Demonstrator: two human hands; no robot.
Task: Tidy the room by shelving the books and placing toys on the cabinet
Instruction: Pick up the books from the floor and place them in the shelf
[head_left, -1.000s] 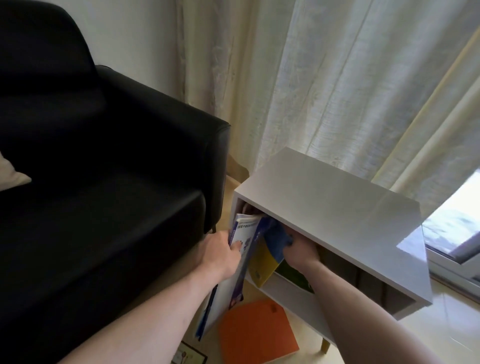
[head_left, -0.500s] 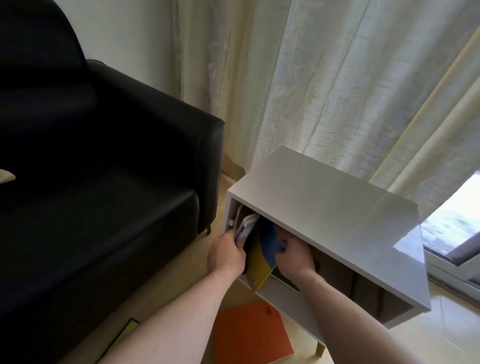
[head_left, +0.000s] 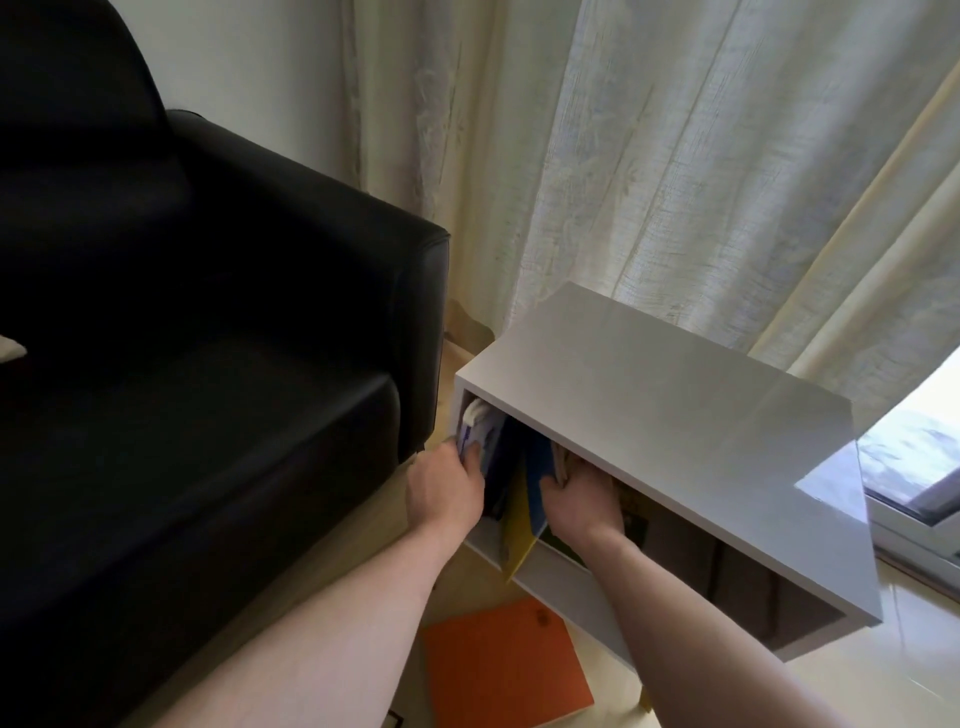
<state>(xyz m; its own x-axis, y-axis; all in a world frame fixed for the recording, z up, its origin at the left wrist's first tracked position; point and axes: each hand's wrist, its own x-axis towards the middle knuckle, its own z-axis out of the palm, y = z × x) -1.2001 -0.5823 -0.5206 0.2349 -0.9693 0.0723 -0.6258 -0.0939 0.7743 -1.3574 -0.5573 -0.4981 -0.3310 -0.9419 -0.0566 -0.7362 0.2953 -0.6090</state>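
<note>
Both hands down at the open front of the white cabinet (head_left: 649, 395), low beside the black sofa (head_left: 208, 364). Left hand (head_left: 447, 488) at the far-left end of the shelf opening, fingers curled round the edge of a white-and-blue book (head_left: 475, 431), pinching it upright against the cabinet's left wall. Right hand (head_left: 582, 499) just beside, palm pressed flat against the side of a blue-and-yellow book (head_left: 530, 499), fingertips tucked back into the dark of the compartment and out of sight. Blue-and-yellow book leaning, lower corner poking out past the front lip of the shelf. Dark gap between the two books, with more spines in there, too shadowed to tell apart. More dark covers lying further right along the shelf, behind the right wrist, details lost in shade.

Down on the floor, an orange book (head_left: 504, 670) lying flat, just in front of the cabinet's near leg, between the two forearms and touched by neither. Cabinet top bare and glossy, catching a bright reflection at its right end. Pale curtains (head_left: 675, 171) hanging behind, brushing the back edge of the cabinet. Window frame (head_left: 914, 499) at the far right, near floor level. Small pale corner of a cushion (head_left: 10, 348) at the left edge on the sofa seat. No toys in view.
</note>
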